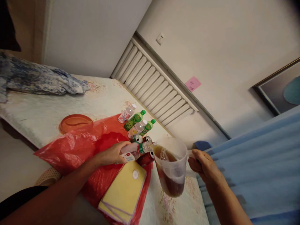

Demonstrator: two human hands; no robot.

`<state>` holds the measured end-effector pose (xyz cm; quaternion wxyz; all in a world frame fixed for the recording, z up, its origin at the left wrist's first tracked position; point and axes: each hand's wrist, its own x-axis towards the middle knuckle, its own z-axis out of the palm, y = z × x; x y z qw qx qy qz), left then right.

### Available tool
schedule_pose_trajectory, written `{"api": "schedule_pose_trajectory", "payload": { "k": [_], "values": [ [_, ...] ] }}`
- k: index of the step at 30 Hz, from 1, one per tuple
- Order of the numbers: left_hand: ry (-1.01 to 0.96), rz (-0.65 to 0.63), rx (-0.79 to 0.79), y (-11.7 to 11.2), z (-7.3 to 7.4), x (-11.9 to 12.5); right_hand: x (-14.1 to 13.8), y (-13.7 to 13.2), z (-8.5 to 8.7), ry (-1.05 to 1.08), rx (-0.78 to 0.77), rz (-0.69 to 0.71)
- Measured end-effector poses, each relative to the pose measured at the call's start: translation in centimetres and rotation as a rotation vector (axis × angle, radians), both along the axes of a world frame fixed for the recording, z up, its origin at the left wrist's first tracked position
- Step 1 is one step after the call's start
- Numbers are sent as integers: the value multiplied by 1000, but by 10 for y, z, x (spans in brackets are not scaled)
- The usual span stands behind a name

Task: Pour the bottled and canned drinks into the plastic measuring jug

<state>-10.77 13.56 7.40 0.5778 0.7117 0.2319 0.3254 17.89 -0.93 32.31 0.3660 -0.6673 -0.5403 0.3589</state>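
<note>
My left hand (117,153) is wrapped around a clear plastic bottle (134,150) with a green and white label. It lies tilted nearly level, its neck at the rim of a translucent plastic jug (169,175). My right hand (203,164) grips the jug by its handle. Brown liquid with some froth fills part of the jug; whether any is flowing at the bottle's mouth, I cannot tell. Below the bottle, a white cap (135,174) rests on folded yellow cloths (124,193). A dark red can (145,159) lies close to the bottle's neck.
Drink bottles (134,121) and cans (137,138) stand beyond my left hand on a red plastic bag (77,143). An orange-red plastic dish (76,122) sits at the left on the floral cover (103,97). A radiator (154,84) and blue curtain (255,162) flank the surface.
</note>
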Motion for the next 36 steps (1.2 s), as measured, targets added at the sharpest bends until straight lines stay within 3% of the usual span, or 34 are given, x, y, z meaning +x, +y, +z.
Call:
{"api": "schedule_pose_trajectory", "payload": {
  "k": [18,36],
  "values": [
    [55,56,63,-1,5,-2,-4,2,4,-30,-17,21],
    [33,32,51,2,-5,-2,-7,3,4,-42,-26,5]
  ]
}}
